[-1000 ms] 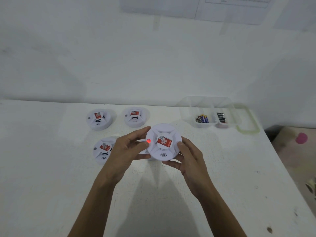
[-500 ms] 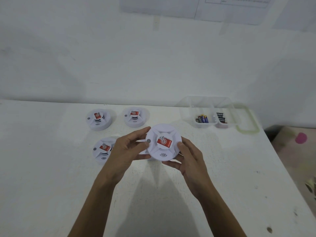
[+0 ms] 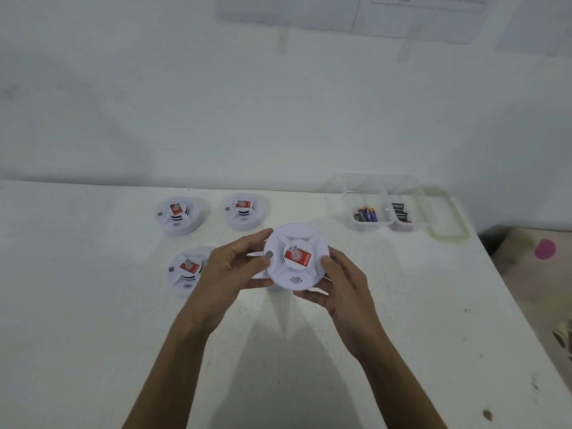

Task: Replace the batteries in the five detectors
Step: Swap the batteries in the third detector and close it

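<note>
Fingers [image 3: 252, 238] of left hand [image 3: 230, 270] curl round left rim of held detector [image 3: 297, 258], thumb beside its grey button. Right hand [image 3: 343, 289] grips right and lower rim. Unit is label-up over white table [image 3: 93, 320], centre. Three other detectors on table: back-left [image 3: 178, 215], back-centre [image 3: 244, 210], front-left [image 3: 185, 270]. Clear tray [image 3: 371, 184] back-right holds batteries [image 3: 365, 215] in two compartments.
</note>
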The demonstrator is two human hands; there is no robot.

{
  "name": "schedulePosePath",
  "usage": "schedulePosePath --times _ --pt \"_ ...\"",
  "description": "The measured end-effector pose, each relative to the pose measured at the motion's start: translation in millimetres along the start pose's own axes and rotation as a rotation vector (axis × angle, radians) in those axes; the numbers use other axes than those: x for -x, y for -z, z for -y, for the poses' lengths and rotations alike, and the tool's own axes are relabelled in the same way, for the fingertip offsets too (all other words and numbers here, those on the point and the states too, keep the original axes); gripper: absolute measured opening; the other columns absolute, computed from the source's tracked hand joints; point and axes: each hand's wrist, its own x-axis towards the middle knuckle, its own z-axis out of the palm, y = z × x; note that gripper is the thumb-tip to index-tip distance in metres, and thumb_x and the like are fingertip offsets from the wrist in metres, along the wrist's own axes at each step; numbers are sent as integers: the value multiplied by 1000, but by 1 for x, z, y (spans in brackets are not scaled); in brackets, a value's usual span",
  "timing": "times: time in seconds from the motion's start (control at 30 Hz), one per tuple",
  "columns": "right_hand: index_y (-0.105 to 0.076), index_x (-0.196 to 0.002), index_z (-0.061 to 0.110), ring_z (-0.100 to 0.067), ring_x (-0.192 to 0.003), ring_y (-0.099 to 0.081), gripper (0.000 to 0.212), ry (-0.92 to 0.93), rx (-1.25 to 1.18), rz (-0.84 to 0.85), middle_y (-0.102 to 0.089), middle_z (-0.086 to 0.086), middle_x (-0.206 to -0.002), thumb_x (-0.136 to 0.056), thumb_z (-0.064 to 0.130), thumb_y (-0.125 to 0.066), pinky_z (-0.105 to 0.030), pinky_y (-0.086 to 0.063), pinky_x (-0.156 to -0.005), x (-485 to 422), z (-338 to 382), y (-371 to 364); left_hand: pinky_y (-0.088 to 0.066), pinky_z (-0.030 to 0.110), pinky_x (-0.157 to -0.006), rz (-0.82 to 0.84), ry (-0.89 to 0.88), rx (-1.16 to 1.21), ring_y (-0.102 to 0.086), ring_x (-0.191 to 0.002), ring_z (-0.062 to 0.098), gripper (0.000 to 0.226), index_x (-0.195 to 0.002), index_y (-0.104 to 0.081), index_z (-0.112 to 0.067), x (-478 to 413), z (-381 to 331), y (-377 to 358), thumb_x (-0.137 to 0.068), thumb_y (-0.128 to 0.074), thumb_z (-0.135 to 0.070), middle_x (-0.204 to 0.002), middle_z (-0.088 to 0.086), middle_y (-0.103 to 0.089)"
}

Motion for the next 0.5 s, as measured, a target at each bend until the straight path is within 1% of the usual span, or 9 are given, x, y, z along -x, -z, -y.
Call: schedulePosePath --times 0.3,0.43,0.5 --pt "-54 -129 19 -19 -101 -69 36 -2 25 -6 -65 -2 -121 -94 28 -51 -44 -58 -83 -1 -2 0 -58 30 -75 6 13 4 -67 -102 13 40 -127 -57 -21 -1 3 0 -89 -60 -13 -113 -9 -70" --pt "-52 -128 23 -20 -101 -68 35 -16 28 -27 -65 0 -122 -94 30 -53 -44 -57 -83 -3 -5 -1 -58 30 -74 -5 20 2 -67 -101 13 39 -126 -58 -21 -3 5 0 -88 -60 -14 -112 -9 -70" --pt "-50 -125 25 -19 -98 -69 32 -16 16 -51 -65 2 -119 -94 28 -55 -42 -59 -81 -6 -5 -2 -57 27 -71 -12 21 4 -68 -100 11 38 -125 -59 -21 -6 6 0 -88 -61 -14 -110 -9 -71"
